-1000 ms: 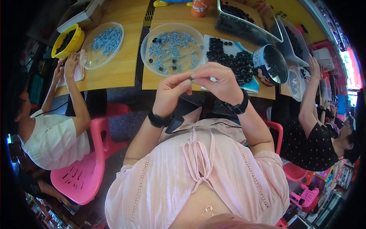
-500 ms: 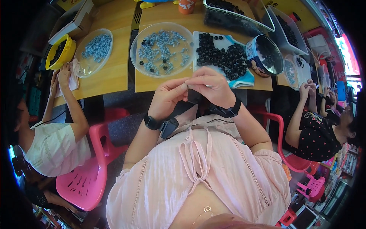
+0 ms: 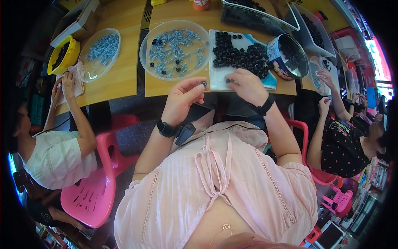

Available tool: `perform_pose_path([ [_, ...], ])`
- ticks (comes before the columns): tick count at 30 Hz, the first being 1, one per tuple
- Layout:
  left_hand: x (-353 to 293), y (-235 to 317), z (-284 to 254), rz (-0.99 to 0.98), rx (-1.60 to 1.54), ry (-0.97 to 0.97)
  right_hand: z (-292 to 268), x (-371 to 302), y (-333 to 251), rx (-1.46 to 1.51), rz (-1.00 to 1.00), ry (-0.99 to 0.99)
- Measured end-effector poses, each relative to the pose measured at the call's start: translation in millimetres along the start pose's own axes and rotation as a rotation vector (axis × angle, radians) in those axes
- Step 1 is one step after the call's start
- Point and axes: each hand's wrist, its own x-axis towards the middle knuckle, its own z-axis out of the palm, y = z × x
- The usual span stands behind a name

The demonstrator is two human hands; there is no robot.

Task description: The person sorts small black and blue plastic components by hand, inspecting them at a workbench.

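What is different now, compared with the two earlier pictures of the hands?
The hands came apart. The right hand reached forward onto the white tray of black rings. The left hand kept one small black ring pinched at its fingertips. The round clear dish and the tin stayed in place.

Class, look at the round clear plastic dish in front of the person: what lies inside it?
The clear dish holds many small silvery-blue pieces with a few black rings scattered among them. Whatever lies beneath the heaped pieces is hidden.

Head view — steeply down, close
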Motion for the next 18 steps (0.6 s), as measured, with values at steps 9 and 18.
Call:
perform_pose_path([
  [9,-4,-4,-2,-0.029,0.047,0.014,-7,35,-18,0.139,0.01,0.009],
  [18,-10,-5,-9,-0.004,0.033,0.021,-20,63,-8,-0.02,0.042,-0.253],
])
